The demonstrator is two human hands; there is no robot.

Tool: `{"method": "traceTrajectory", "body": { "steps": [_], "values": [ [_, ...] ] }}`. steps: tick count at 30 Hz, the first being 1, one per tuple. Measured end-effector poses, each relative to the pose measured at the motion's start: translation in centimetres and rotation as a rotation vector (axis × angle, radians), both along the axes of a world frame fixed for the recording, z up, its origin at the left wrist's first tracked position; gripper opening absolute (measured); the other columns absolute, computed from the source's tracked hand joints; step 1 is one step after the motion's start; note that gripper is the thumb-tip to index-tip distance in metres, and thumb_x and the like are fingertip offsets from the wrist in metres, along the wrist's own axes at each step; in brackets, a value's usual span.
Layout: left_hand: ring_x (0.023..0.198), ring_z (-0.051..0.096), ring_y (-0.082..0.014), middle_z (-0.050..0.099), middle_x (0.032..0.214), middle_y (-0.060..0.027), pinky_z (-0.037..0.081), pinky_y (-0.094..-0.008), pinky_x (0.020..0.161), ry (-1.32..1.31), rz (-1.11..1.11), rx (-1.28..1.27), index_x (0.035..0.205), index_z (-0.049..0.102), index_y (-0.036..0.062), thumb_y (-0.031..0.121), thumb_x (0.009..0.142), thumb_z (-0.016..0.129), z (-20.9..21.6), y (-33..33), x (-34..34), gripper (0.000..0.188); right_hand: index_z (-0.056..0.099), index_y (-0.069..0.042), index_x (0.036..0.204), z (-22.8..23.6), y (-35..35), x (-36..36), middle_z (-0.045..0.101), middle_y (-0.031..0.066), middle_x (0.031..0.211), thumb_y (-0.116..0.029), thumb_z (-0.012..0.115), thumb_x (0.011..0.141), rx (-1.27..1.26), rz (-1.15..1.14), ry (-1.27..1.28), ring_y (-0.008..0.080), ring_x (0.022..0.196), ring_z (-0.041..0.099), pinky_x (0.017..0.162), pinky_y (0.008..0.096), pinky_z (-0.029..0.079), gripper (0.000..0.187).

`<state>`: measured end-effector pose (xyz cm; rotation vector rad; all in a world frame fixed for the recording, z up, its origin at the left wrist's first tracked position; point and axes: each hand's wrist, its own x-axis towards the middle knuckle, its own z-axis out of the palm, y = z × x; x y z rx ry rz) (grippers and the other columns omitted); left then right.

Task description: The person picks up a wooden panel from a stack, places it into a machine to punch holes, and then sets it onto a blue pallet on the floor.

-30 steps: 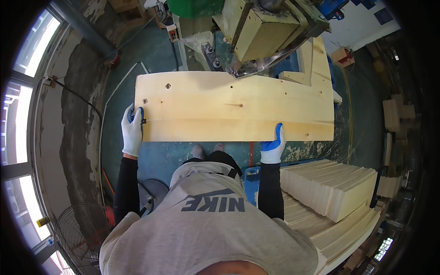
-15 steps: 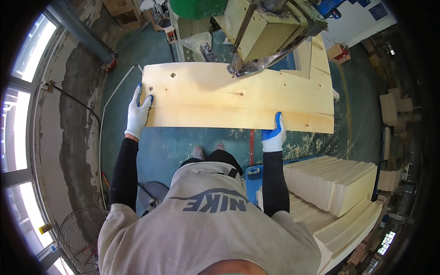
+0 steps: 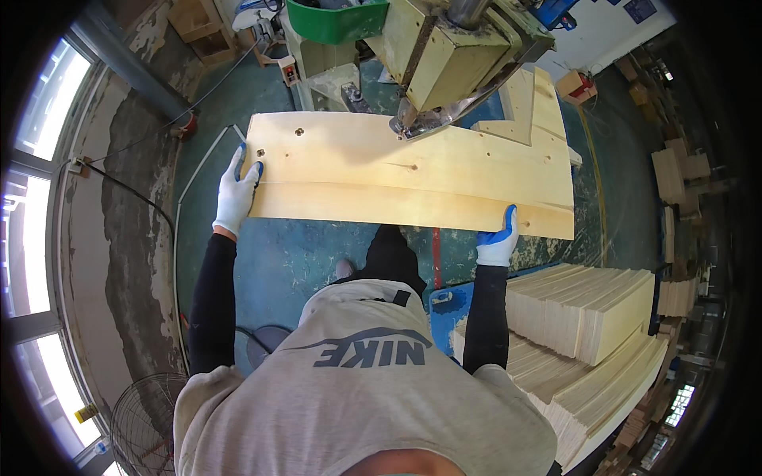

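Observation:
A wide, pale wooden board (image 3: 357, 186) with knots and a few dark holes near its far left corner lies level in front of me. My left hand (image 3: 236, 190), in a white glove with blue fingertips, is closed on its left end, thumb on top. At the near edge, toward the right end, my right hand (image 3: 498, 238) grips it in a matching glove, thumb on top and fingers underneath. The metal foot (image 3: 413, 125) of a yellowish machine (image 3: 460, 67) sits over the far middle of the board; whether it touches is hard to tell.
Stacks of pale wooden panels (image 3: 575, 313) rest on a blue-edged pallet (image 3: 451, 305) to my right. A green bin (image 3: 337, 22) is attached by the machine. A wire-cage fan (image 3: 147, 416) stands at lower left, near the windowed wall. More wood lies stacked at far right.
My right hand has slid right along the near edge. The board's right end has swung slightly toward me. One leg has shifted forward, while my left hand keeps its hold.

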<state>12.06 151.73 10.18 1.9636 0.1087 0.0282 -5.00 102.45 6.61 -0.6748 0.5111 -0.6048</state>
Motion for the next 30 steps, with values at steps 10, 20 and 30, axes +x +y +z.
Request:
{"method": "traceTrajectory", "body": {
  "steps": [10,20,30],
  "values": [
    [0.091,0.061,-0.0081,0.067,0.123,-0.0072,0.051,-0.0227,0.08,-0.064,-0.016,-0.007,0.151,0.045,0.0025,0.018,0.097,0.069,0.1,0.3,0.8,0.061,0.055,-0.007,0.135,0.0,0.0,-0.9,0.064,0.0084,0.129,-0.036,0.054,0.105,0.005,0.038,0.008,0.0234,0.118,0.063,0.1,0.0394,0.052,0.041],
    [0.117,0.055,-0.0098,0.052,0.146,-0.0094,0.047,-0.0223,0.096,-0.017,-0.053,-0.252,0.151,0.04,-0.0035,0.011,0.098,0.067,2.2,1.5,-1.6,0.062,0.056,-0.005,0.134,1.5,-0.6,-1.7,0.064,0.0085,0.128,-0.034,0.054,0.105,0.036,0.077,-0.013,0.0223,0.118,0.062,0.101,0.0387,0.052,0.041],
    [0.144,0.04,-0.0356,0.039,0.158,-0.0166,0.034,-0.0539,0.118,-0.086,-0.252,-1.403,0.157,0.029,0.0064,0.061,0.098,0.051,-5.8,6.2,-16.4,0.083,0.059,-0.007,0.13,0.3,10.7,-2.1,0.066,0.0058,0.126,-0.033,0.054,0.105,0.294,0.221,-0.024,0.0174,0.113,0.064,0.093,0.0331,0.054,0.037]
  ]
}}
